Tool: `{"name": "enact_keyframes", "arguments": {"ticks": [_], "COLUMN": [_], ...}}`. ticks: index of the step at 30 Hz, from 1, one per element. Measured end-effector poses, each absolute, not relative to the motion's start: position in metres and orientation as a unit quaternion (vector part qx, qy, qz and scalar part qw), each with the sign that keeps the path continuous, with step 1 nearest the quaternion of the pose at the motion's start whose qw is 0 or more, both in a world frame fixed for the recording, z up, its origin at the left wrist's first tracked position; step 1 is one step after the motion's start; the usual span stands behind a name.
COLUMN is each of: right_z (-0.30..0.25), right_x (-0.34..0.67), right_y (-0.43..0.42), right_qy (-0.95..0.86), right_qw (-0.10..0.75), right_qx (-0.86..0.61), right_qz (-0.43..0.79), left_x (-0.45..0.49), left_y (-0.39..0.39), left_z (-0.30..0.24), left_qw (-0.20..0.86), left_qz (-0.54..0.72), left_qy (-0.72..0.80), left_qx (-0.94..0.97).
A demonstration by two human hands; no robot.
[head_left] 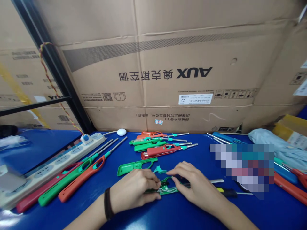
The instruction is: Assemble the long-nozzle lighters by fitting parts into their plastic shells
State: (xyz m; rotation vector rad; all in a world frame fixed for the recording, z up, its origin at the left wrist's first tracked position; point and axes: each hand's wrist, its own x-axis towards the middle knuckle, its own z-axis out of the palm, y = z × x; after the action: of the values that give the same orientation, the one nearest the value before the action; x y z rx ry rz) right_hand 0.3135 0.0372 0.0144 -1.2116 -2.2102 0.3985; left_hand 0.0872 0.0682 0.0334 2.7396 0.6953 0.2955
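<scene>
My left hand (134, 188) and my right hand (194, 187) both grip an opened green utility lighter (165, 188) lying on the blue table, its white wire (168, 190) showing. The left hand covers the handle end, and the right fingers pinch near the middle. A metal nozzle (216, 181) extends to the right from beneath my right hand. Just beyond my fingers lie a green lighter shell half (136, 166) and a small teal trigger piece (160, 170). Most of the lighter's inside is hidden by my hands.
Finished red, green and orange lighters (81, 180) lie at left, beside a white power strip (52, 167). More lighters (163, 147) are heaped ahead. A yellow-handled screwdriver (227, 192) lies right, near a pixelated patch (242, 169). Cardboard boxes (168, 80) stand behind.
</scene>
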Motion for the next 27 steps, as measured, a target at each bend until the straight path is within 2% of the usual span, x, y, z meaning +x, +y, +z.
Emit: {"name": "enact_keyframes", "arguments": {"ticks": [10, 22, 27], "right_z": [0.014, 0.000, -0.001], "right_x": [0.302, 0.292, 0.290], "right_y": [0.030, 0.031, 0.031], "right_qy": [-0.838, -0.827, -0.810], "right_qw": [0.251, 0.304, 0.309], "right_qx": [-0.451, -0.453, -0.480], "right_qz": [0.180, 0.133, 0.132], "left_x": [0.086, 0.084, 0.084], "left_y": [0.073, 0.075, 0.077], "left_z": [0.035, 0.033, 0.033], "left_qw": [0.164, 0.199, 0.181], "left_qz": [0.139, 0.170, 0.153], "left_qy": [0.221, 0.224, 0.227], "left_qx": [0.951, 0.939, 0.945]}}
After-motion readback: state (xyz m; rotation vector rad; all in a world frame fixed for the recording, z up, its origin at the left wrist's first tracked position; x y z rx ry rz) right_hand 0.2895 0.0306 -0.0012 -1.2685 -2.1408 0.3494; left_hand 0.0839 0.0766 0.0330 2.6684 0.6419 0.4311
